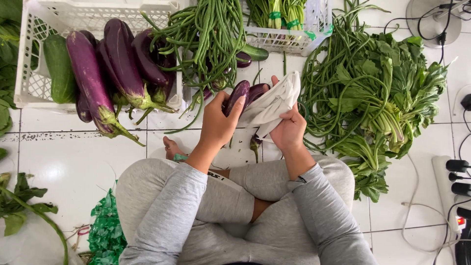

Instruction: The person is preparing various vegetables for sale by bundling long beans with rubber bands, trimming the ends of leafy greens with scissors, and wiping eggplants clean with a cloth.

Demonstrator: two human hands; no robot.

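My left hand (219, 119) grips a small dark purple eggplant (237, 94) held above my crossed legs. My right hand (289, 128) holds a white cloth (273, 103) pressed against that eggplant and a second purple one (257, 90) beside it. A green stem end (254, 144) hangs down below the cloth. Both arms wear grey sleeves, and I sit on a white tiled floor (73, 162).
A white crate (29, 73) at the upper left holds several long purple eggplants (93, 78) and a cucumber (59, 68). Long beans (208, 39) drape over it. Leafy greens (387, 103) and more beans lie at the right. A power strip (454, 181) and cables sit at the far right.
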